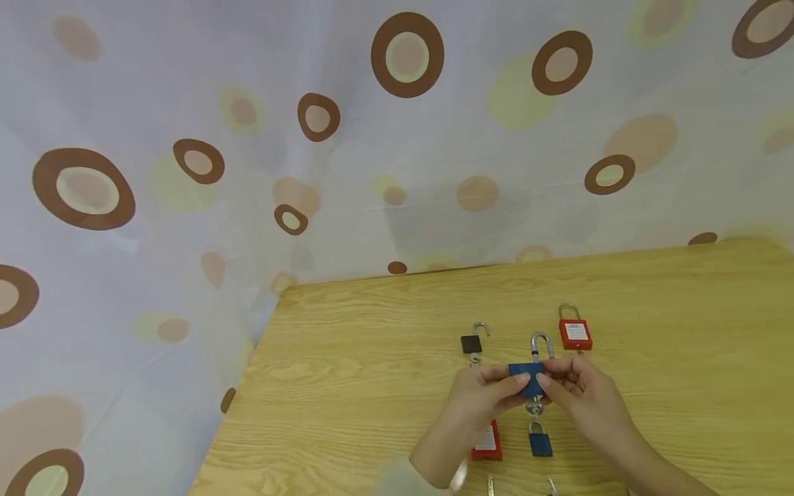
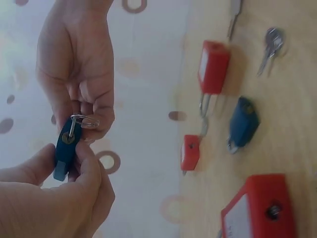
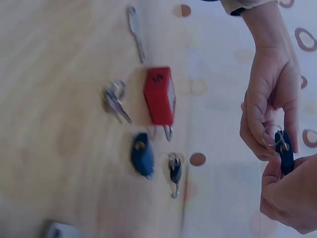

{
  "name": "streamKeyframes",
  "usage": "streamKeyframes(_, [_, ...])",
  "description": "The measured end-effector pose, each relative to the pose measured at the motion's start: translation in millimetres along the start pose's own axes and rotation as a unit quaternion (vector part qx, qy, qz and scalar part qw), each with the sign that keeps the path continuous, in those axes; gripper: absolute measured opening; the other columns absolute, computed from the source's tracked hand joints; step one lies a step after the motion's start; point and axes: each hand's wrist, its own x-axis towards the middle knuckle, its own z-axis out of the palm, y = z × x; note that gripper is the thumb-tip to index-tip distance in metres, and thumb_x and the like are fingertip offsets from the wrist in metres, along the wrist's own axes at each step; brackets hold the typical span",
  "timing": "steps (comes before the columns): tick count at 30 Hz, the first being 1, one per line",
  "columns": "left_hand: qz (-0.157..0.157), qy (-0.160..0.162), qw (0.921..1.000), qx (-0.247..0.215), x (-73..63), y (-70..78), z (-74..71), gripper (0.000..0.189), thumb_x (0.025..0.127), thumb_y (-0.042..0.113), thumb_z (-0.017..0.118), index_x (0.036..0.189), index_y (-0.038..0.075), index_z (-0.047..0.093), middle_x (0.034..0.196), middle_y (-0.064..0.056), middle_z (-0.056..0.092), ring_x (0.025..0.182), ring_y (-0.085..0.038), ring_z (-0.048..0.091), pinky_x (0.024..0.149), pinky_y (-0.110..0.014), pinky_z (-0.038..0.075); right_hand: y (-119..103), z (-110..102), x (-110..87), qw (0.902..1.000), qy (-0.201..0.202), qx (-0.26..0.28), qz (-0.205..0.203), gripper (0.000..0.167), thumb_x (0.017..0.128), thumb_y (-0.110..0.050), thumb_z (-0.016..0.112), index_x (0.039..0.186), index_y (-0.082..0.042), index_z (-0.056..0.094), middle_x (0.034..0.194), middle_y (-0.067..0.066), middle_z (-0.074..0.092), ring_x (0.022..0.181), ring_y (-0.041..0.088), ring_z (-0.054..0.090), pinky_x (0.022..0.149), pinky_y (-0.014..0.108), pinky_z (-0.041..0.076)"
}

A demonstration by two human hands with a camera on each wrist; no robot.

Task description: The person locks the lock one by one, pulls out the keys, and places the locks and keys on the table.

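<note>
Both hands hold a blue padlock (image 1: 527,381) up over the table, its silver shackle (image 1: 542,341) standing raised at the far side. The left hand (image 1: 474,403) pinches the body's left end between thumb and fingers. On the opposite end, the right hand (image 1: 586,396) grips with thumb on top and fingers curled behind. A key with a wire ring (image 2: 81,121) sits in the keyhole at the bottom of the body. Just below the hands lies a smaller blue padlock (image 1: 540,444), shackle down. The left wrist partly covers a red padlock (image 1: 486,446).
A black padlock (image 1: 471,344) with its shackle raised and a key below it lies left of the hands. Behind the right hand is a red padlock (image 1: 575,334). Loose keys (image 3: 116,101) lie nearer the front of the wooden table (image 1: 347,365). A patterned sheet (image 1: 347,179) hangs behind.
</note>
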Motion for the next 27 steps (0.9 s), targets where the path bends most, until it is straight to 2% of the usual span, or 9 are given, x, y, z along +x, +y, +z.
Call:
streamKeyframes(4, [-0.007, 0.023, 0.9997, -0.004, -12.4, -16.8, 6.8, 0.024, 0.086, 0.005, 0.064, 0.105, -0.009, 0.064, 0.1, -0.013, 0.068, 0.093, -0.022, 0.067, 0.082, -0.028, 0.054, 14, 3, -16.8, 0.9994, 0.025, -0.024, 0.006, 0.025, 0.092, -0.004, 0.054, 0.112, 0.01, 0.049, 0.098, 0.009, 0.058, 0.073, -0.002, 0.054, 0.066, 0.017, 0.052])
streamKeyframes(6, [-0.006, 0.023, 0.9997, -0.003, -16.2, -24.1, 8.4, 0.022, 0.085, 0.004, 0.064, 0.103, -0.01, 0.065, 0.098, -0.014, 0.069, 0.092, -0.022, 0.067, 0.081, -0.029, 0.054, 20, 4, -22.4, 0.999, 0.023, -0.025, 0.029, 0.026, 0.092, -0.005, 0.054, 0.112, 0.01, 0.049, 0.1, 0.01, 0.059, 0.073, -0.002, 0.054, 0.066, 0.017, 0.051])
streamKeyframes(11, [-0.015, 0.04, 0.999, 0.016, -21.2, -40.5, 8.4, 0.02, 0.085, 0.006, 0.065, 0.099, -0.007, 0.066, 0.095, -0.01, 0.069, 0.088, -0.017, 0.067, 0.079, -0.028, 0.055, 34, 12, -31.3, 0.9969, 0.017, -0.008, 0.076, 0.026, 0.092, -0.004, 0.054, 0.112, 0.011, 0.048, 0.106, 0.012, 0.059, 0.074, -0.004, 0.054, 0.066, 0.016, 0.05])
streamKeyframes(14, [-0.025, 0.061, 0.9977, 0.015, -24.2, -46.3, 8.5, 0.018, 0.084, 0.006, 0.066, 0.097, -0.006, 0.066, 0.092, -0.008, 0.069, 0.083, -0.014, 0.066, 0.077, -0.027, 0.055, 39, 16, -34.1, 0.9969, 0.019, 0.005, 0.075, 0.024, 0.091, -0.001, 0.054, 0.11, 0.012, 0.049, 0.106, 0.013, 0.06, 0.074, -0.003, 0.055, 0.065, 0.017, 0.051])
streamKeyframes(16, [-0.025, 0.064, 0.9976, 0.009, -25.9, -47.5, 8.4, 0.018, 0.083, 0.005, 0.066, 0.097, -0.007, 0.067, 0.092, -0.008, 0.069, 0.082, -0.014, 0.067, 0.076, -0.027, 0.055, 42, 17, -35.0, 0.9965, 0.019, 0.014, 0.081, 0.023, 0.091, 0.0, 0.054, 0.11, 0.012, 0.049, 0.106, 0.013, 0.06, 0.074, -0.002, 0.056, 0.065, 0.018, 0.051])
streamKeyframes(22, [-0.015, 0.07, 0.9974, 0.013, -28.5, -46.9, 8.9, 0.016, 0.083, 0.006, 0.067, 0.096, -0.005, 0.068, 0.09, -0.007, 0.069, 0.079, -0.013, 0.067, 0.077, -0.028, 0.055, 40, 15, -35.3, 0.9973, 0.01, 0.013, 0.072, 0.024, 0.091, -0.002, 0.055, 0.11, 0.012, 0.049, 0.106, 0.012, 0.06, 0.074, -0.002, 0.056, 0.065, 0.018, 0.052])
streamKeyframes(25, [-0.008, 0.074, 0.9972, 0.01, -31.3, -46.2, 8.7, 0.016, 0.083, 0.005, 0.066, 0.095, -0.006, 0.067, 0.091, -0.007, 0.069, 0.079, -0.013, 0.067, 0.077, -0.029, 0.055, 34, 9, -33.2, 0.9987, -0.015, -0.024, 0.042, 0.024, 0.09, -0.004, 0.057, 0.108, 0.011, 0.052, 0.1, 0.009, 0.062, 0.071, -0.002, 0.056, 0.063, 0.019, 0.051])
streamKeyframes(27, [-0.006, 0.08, 0.9967, 0.013, -33.6, -46.2, 9.2, 0.016, 0.082, 0.005, 0.067, 0.094, -0.005, 0.067, 0.09, -0.008, 0.069, 0.079, -0.015, 0.068, 0.077, -0.028, 0.055, 28, 2, -30.5, 0.9974, -0.032, -0.061, 0.02, 0.023, 0.091, -0.007, 0.057, 0.106, 0.009, 0.055, 0.089, 0.006, 0.062, 0.065, 0.0, 0.054, 0.058, 0.02, 0.05])
